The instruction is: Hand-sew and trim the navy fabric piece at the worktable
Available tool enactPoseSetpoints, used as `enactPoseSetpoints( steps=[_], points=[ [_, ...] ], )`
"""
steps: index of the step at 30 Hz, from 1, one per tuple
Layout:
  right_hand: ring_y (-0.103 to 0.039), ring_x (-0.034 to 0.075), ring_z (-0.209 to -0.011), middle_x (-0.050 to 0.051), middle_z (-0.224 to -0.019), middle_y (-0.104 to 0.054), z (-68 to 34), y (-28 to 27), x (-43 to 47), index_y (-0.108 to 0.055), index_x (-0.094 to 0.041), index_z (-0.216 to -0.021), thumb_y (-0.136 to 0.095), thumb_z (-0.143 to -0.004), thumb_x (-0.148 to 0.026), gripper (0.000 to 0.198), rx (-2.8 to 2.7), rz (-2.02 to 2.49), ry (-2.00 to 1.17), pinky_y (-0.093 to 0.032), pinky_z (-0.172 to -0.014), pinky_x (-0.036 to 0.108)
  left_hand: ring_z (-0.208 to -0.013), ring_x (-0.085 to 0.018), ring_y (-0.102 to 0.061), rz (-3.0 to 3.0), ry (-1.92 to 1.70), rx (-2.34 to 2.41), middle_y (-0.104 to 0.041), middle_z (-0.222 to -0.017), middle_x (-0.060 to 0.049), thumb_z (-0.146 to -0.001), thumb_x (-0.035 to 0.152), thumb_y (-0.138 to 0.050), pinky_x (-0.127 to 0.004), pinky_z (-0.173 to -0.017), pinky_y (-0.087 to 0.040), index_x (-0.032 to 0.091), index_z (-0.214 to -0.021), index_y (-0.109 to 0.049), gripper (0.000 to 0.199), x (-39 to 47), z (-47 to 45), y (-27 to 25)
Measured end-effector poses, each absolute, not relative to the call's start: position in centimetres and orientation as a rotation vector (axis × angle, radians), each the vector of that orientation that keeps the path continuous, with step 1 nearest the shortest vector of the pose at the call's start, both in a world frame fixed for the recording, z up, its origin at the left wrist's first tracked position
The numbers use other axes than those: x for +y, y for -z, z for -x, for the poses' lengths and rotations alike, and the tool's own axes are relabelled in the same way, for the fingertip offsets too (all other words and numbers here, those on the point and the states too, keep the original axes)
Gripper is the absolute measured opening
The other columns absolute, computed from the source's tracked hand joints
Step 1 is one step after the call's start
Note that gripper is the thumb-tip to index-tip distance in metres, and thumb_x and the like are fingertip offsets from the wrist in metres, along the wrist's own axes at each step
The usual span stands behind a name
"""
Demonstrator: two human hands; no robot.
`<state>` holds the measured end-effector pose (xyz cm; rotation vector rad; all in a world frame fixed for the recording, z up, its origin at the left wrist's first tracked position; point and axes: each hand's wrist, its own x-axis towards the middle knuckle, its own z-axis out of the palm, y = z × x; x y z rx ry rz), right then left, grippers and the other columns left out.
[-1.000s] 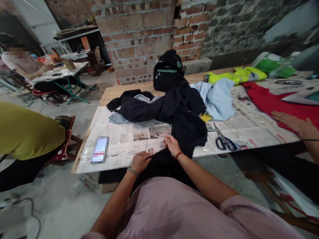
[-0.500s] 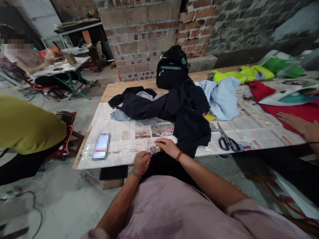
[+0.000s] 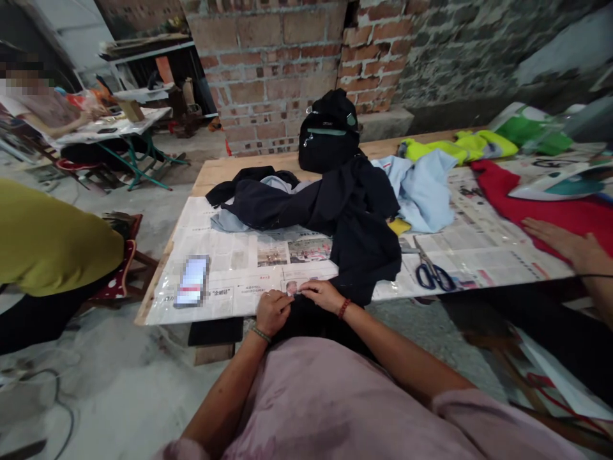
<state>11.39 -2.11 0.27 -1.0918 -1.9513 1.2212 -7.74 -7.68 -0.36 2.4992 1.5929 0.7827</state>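
So, two hands meet close in front of the person [image 3: 306, 396], at the near edge of the table [image 3: 211, 172]. The left hand [image 3: 272, 312] has its fingers curled in, and its tips look pinched on a bit of dark cloth [image 3: 361, 246]. The right hand [image 3: 325, 297] is bent, with thumb and finger close together, almost meeting the left tips. I cannot tell if the right tips hold the cloth too, or some tiny thing.

Most of the dark cloth seems to lie on the table, past the hands and over to the right. One long part points away from the person, going from just beside the right hand to the far side. Another long part lies sideways, past both hands. That makes the right hand nearer to most of the cloth, and the left hand farther off. Below the hands all is black, so I cannot see where the cloth stops.

To the right of the right hand lie scissors [image 3: 433, 277], handles toward the person. A phone [image 3: 191, 281] lies left of the left hand.
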Motion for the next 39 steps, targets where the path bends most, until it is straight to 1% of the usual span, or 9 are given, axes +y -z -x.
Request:
enactPoseSetpoints(
  steps=[2,4,8,13,17,23,27,34,39],
  points=[
    [-0.059,0.014,-0.079,0.002,-0.086,-0.067,-11.2,-0.6,-2.0,-0.069,-0.023,-0.088,-0.051,-0.078,-0.022,0.021,-2.060,1.024,-1.136,-0.044,-0.075,0.025,-0.077,-0.016,-0.055,-2.523,-0.764,1.614,-0.064,-0.078,-0.004,-0.078,0.019,-0.054,-0.031,-0.071,-0.037,0.025,-0.085,-0.069,0.017,-7.7,7.7,0.5],
    [-0.059,0.015,-0.082,0.003,-0.088,-0.066,-11.1,-0.7,-1.9,-0.069,-0.024,-0.093,-0.050,-0.079,-0.019,0.024,-2.179,0.994,-1.058,-0.043,-0.078,0.026,-0.076,-0.016,-0.055,-2.544,-0.770,1.632,-0.063,-0.075,-0.004,-0.079,0.021,-0.055,-0.031,-0.071,-0.036,0.025,-0.084,-0.069,0.015,-7.8,7.7,0.7],
    [-0.057,0.015,-0.080,0.005,-0.084,-0.063,-11.1,-0.7,-1.9,-0.068,-0.023,-0.096,-0.049,-0.080,-0.017,0.026,-2.359,0.997,-0.916,-0.043,-0.077,0.027,-0.073,-0.016,-0.054,-2.562,-0.827,1.631,-0.062,-0.071,-0.003,-0.079,0.021,-0.056,-0.030,-0.069,-0.035,0.025,-0.083,-0.068,0.014,-7.8,7.7,1.0],
    [-0.055,0.014,-0.078,0.005,-0.082,-0.060,-11.2,-0.9,-1.7,-0.069,-0.019,-0.082,-0.050,-0.075,-0.009,0.023,-2.403,1.031,-0.799,-0.043,-0.075,0.024,-0.073,-0.016,-0.053,-2.581,-0.841,1.629,-0.061,-0.072,-0.003,-0.079,0.022,-0.056,-0.030,-0.068,-0.034,0.024,-0.084,-0.068,0.013,-7.8,7.8,1.2],
    [-0.056,0.014,-0.077,0.006,-0.080,-0.060,-11.1,-1.2,-1.5,-0.070,-0.017,-0.082,-0.049,-0.076,-0.008,0.024,-2.467,1.017,-0.789,-0.043,-0.075,0.024,-0.072,-0.016,-0.053,-2.603,-0.836,1.625,-0.062,-0.072,-0.002,-0.080,0.022,-0.055,-0.031,-0.067,-0.033,0.024,-0.084,-0.067,0.013,-7.8,7.8,1.4],
    [-0.058,0.013,-0.081,0.006,-0.087,-0.063,-11.3,-1.8,-1.1,-0.067,-0.021,-0.100,-0.043,-0.082,-0.009,0.033,-2.518,1.010,-0.818,-0.044,-0.076,0.024,-0.073,-0.015,-0.054,-2.621,-0.850,1.599,-0.062,-0.073,-0.002,-0.080,0.022,-0.055,-0.031,-0.067,-0.033,0.024,-0.083,-0.067,0.013,-7.7,7.8,1.4],
    [-0.059,0.015,-0.090,0.005,-0.097,-0.065,-11.7,-2.4,-0.7,-0.064,-0.022,-0.105,-0.043,-0.083,-0.011,0.032,-2.577,0.951,-0.849,-0.043,-0.081,0.026,-0.072,-0.016,-0.053,-2.636,-0.868,1.600,-0.062,-0.071,-0.002,-0.079,0.022,-0.055,-0.031,-0.066,-0.032,0.024,-0.081,-0.067,0.012,-7.7,7.8,1.3],
    [-0.058,0.016,-0.082,0.007,-0.086,-0.064,-11.6,-2.8,-0.6,-0.067,-0.018,-0.091,-0.042,-0.084,-0.014,0.026,-2.665,0.905,-0.758,-0.042,-0.075,0.025,-0.071,-0.016,-0.053,-2.631,-0.867,1.596,-0.063,-0.071,-0.002,-0.079,0.022,-0.056,-0.031,-0.066,-0.031,0.024,-0.081,-0.067,0.012,-7.7,7.7,1.1],
    [-0.056,0.014,-0.077,0.006,-0.082,-0.062,-11.6,-2.8,-0.7,-0.068,-0.018,-0.088,-0.044,-0.083,-0.012,0.025,-2.680,0.940,-0.730,-0.040,-0.072,0.024,-0.071,-0.016,-0.053,-2.619,-0.861,1.607,-0.063,-0.071,-0.002,-0.080,0.022,-0.055,-0.031,-0.066,-0.032,0.023,-0.081,-0.068,0.012,-7.7,7.7,1.1]
  ],
)
